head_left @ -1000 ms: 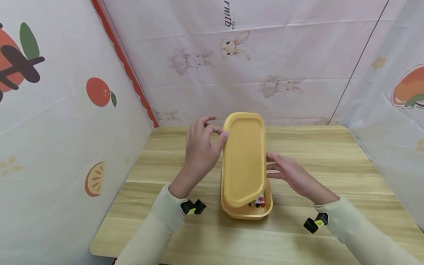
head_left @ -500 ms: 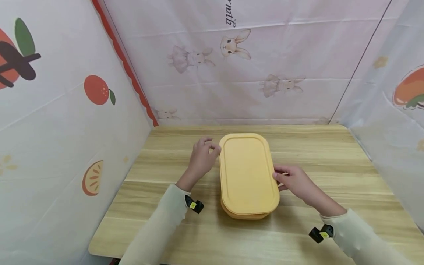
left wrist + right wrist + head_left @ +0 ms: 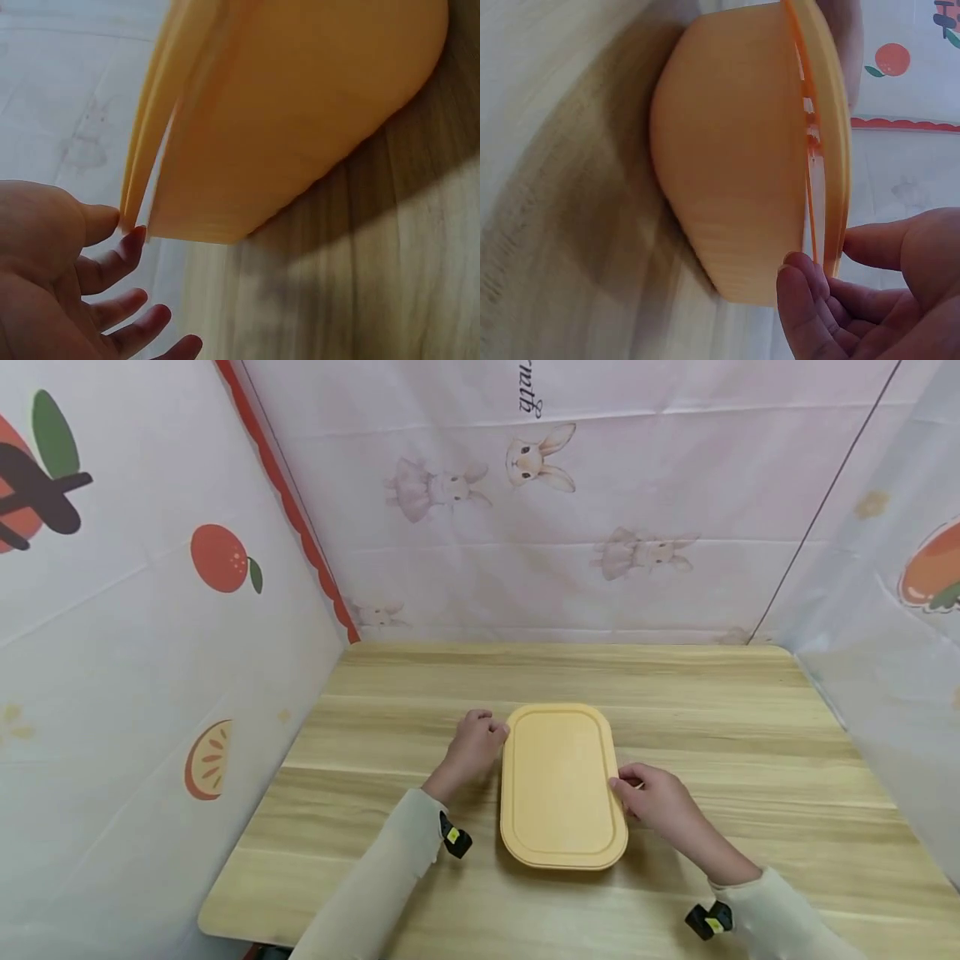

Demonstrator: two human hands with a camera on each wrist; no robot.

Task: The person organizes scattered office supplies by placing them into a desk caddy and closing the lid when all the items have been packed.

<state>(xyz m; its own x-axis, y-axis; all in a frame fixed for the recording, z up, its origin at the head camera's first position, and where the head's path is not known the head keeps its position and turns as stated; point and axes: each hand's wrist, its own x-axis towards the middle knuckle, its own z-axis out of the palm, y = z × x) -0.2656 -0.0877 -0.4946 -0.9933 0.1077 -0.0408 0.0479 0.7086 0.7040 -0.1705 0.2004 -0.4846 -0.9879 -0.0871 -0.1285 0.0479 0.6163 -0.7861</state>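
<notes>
A yellow rectangular lid (image 3: 564, 785) with rounded corners lies over a matching box on the table, covering nearly all of it in the head view. The box's side wall (image 3: 285, 120) fills much of the left wrist view. My left hand (image 3: 474, 745) pinches the lid's far left edge between thumb and index finger, the other fingers spread below. On the opposite side, my right hand (image 3: 660, 797) pinches the right edge, thumb on top and fingertips beneath. The right wrist view shows a narrow gap between lid and box wall (image 3: 727, 157). The box's contents are mostly hidden.
The wood-grain table (image 3: 750, 727) stretches around the box on all sides. Printed cloth walls with rabbits (image 3: 528, 462) and fruit (image 3: 219, 558) rise behind and at both sides. Small black cameras (image 3: 454, 837) sit on both wrists.
The lid has come down from a steeply tilted position to lie nearly flat over the box, hiding the markers inside. Both hands have lowered with it, and the right now pinches its edge.
</notes>
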